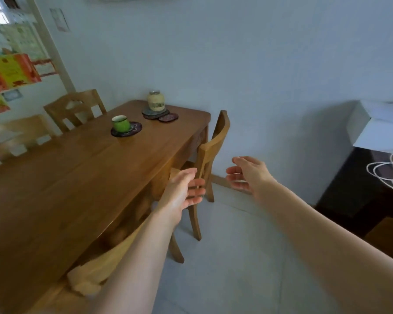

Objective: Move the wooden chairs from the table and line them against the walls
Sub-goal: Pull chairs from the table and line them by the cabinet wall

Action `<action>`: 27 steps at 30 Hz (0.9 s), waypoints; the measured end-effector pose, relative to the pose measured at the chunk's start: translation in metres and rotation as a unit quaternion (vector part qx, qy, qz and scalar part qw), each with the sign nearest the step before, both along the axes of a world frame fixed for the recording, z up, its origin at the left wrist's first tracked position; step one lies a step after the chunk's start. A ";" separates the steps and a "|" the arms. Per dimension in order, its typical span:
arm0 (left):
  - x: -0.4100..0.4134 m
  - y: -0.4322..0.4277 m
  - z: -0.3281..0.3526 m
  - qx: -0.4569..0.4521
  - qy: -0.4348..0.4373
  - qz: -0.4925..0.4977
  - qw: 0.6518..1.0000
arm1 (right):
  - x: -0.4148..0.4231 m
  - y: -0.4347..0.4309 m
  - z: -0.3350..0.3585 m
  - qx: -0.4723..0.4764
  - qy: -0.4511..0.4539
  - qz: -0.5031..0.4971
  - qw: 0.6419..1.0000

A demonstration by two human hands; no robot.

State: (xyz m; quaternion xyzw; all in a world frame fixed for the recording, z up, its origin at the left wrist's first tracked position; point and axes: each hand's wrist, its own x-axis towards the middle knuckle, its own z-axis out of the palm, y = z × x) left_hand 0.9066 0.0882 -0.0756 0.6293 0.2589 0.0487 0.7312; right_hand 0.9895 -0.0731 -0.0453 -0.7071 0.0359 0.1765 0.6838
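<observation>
A wooden chair (213, 141) is tucked under the right side of the brown wooden table (77, 182), its curved back facing me. My left hand (183, 191) is open, fingers apart, in front of the chair's back post, and whether it touches the post I cannot tell. My right hand (247, 175) is open too, held in the air to the right of the chair. A nearer chair (100, 266) is pushed in under the table's near right side, partly hidden by my left forearm. Two more chairs (75, 109) stand on the table's far side by the left wall.
On the table stand a green cup (120, 123) on a dark coaster and a pale jar (156, 100) on coasters. A dark cabinet (361, 189) with a white box and a coiled cable is at the right. Grey tiled floor (236, 257) lies between table and cabinet.
</observation>
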 end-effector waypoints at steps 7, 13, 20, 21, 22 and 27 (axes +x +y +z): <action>0.114 0.020 -0.002 -0.022 0.050 -0.004 0.999 | 0.117 0.028 -0.014 -0.022 0.021 -0.001 1.000; 0.193 0.032 -0.018 0.009 0.081 0.007 0.997 | 0.213 0.050 -0.038 -0.043 0.055 -0.016 0.997; 0.284 0.033 -0.050 0.131 0.146 -0.036 0.980 | 0.318 0.071 -0.067 -0.056 0.111 0.039 0.992; 0.298 0.032 -0.054 0.163 0.156 -0.047 0.973 | 0.334 0.072 -0.069 -0.066 0.120 0.046 0.990; 0.310 0.030 -0.057 0.202 0.164 -0.059 0.964 | 0.348 0.073 -0.071 -0.080 0.128 0.051 0.987; 0.363 0.027 -0.071 0.438 0.222 -0.120 0.863 | 0.410 0.081 -0.085 -0.116 0.164 0.113 0.973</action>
